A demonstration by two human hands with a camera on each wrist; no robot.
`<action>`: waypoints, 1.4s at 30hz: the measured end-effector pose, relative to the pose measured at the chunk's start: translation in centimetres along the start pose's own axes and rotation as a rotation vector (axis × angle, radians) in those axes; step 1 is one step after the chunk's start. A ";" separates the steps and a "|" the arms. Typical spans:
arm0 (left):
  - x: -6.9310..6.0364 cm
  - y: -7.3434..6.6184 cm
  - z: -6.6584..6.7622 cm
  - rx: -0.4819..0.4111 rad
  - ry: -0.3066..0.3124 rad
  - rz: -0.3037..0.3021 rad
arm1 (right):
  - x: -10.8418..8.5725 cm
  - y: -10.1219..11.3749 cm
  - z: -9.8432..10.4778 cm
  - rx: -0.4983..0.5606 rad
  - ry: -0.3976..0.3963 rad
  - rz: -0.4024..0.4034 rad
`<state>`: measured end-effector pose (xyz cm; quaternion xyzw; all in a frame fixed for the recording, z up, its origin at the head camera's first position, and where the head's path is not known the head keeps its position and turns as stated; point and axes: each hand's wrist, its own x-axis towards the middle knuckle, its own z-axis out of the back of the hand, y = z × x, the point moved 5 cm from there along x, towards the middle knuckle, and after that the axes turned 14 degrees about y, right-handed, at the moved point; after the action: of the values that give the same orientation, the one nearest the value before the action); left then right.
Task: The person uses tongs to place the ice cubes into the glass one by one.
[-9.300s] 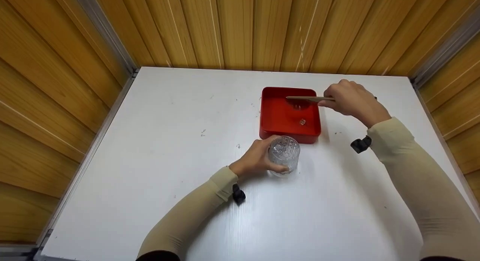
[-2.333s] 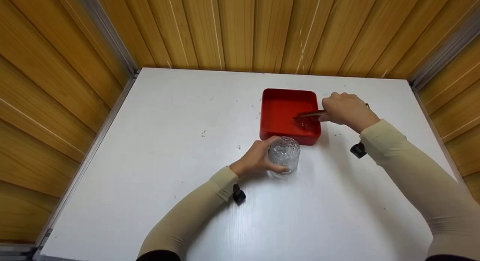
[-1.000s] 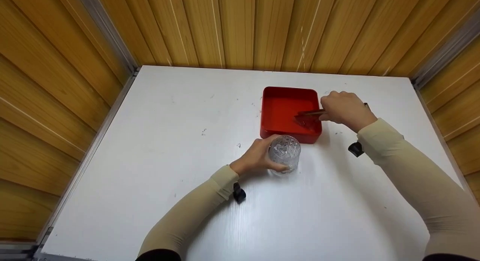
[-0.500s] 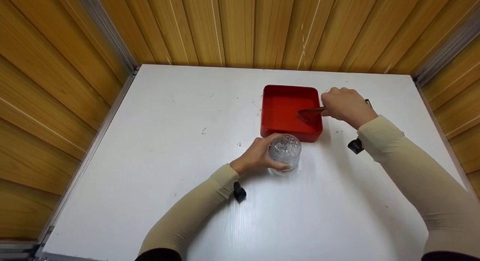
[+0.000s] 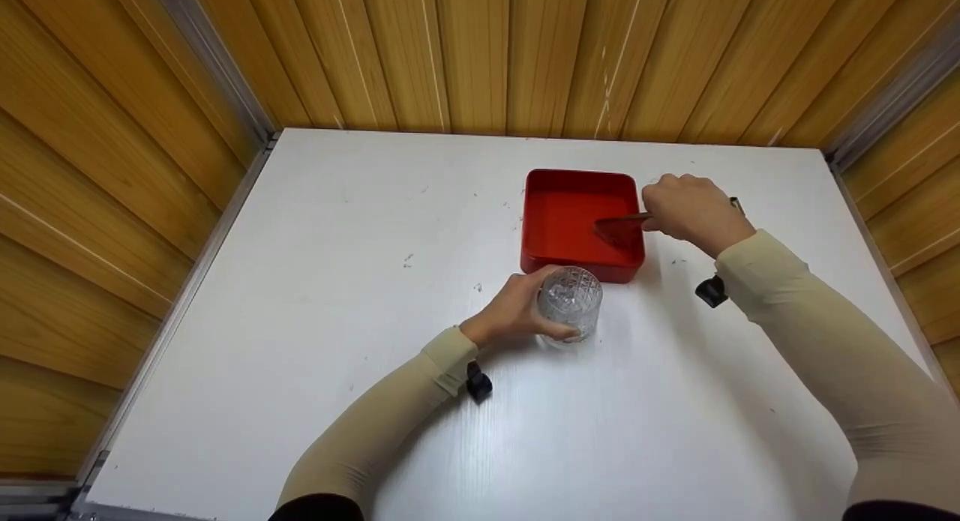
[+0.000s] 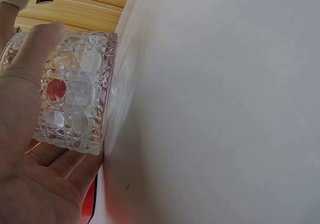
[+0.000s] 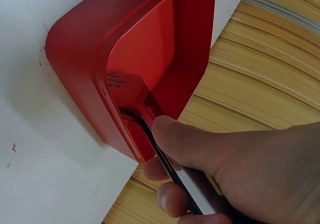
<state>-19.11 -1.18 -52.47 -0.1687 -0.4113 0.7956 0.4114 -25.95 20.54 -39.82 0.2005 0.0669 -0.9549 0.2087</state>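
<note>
My left hand (image 5: pixel 516 311) grips a clear cut-glass tumbler (image 5: pixel 571 300) that stands on the white table. In the left wrist view, the thumb lies across the near side of the patterned glass (image 6: pixel 77 91) and the fingers pass behind it. My right hand (image 5: pixel 691 210) holds metal tongs (image 5: pixel 621 221) over the right wall of a square red box (image 5: pixel 592 272). The right wrist view shows the slotted tip of the tongs (image 7: pixel 131 86) down inside the box, close to its wall. What lies between the tips is hidden.
The white table (image 5: pixel 360 281) carries small dark marks. Wood-patterned panels (image 5: pixel 472 56) wall it in at the back and both sides, with metal corner posts (image 5: pixel 214 56). The box stands just beyond the tumbler.
Since the oldest frame the tongs have come down into the box's near right part, and the small clear cube seen there is out of sight. Lately the tongs' arms look closer together. The left hand stays put.
</note>
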 end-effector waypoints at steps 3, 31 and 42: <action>0.0 0.0 0.1 0.000 0.000 0.002 | 0.1 -0.2 -0.1 0.001 0.001 0.001; 0.1 0.6 -0.3 -0.015 0.016 0.018 | -2.4 -1.5 0.1 0.165 0.002 0.041; 0.0 0.7 -0.3 -0.021 0.020 0.028 | -4.5 -0.9 0.6 0.185 -0.051 0.069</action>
<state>-19.27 -1.24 -53.17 -0.1866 -0.4132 0.7952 0.4027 -22.79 22.88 -37.35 0.1970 -0.0337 -0.9540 0.2235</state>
